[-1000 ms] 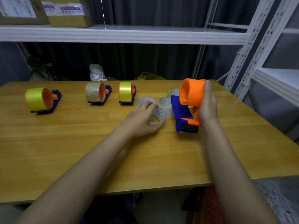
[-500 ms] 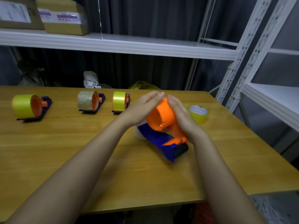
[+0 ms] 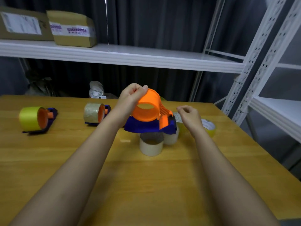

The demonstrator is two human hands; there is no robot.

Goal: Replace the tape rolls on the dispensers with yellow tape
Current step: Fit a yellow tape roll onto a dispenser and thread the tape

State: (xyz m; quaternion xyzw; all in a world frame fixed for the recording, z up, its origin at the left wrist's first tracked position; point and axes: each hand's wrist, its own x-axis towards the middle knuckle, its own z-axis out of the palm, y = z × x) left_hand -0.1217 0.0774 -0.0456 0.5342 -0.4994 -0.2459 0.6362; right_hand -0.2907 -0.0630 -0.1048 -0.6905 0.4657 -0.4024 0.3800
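My left hand grips the rim of an orange and blue tape dispenser with a bare drum, held above the table. My right hand hovers just right of it, fingers loosely curled and holding nothing. A yellow tape roll lies flat behind my right wrist. Two clear tape rolls stand under the raised dispenser. At the left sit a dispenser with yellow tape and one with clear tape. My left arm hides a third dispenser.
The wooden table ends close on the right, beside a white metal shelving rack. A white shelf overhead carries two cardboard boxes. Dark curtains and a white bag lie behind the table.
My left hand took over the empty dispenser and lifted it off the table. My right hand let go of it and drew away to the right.
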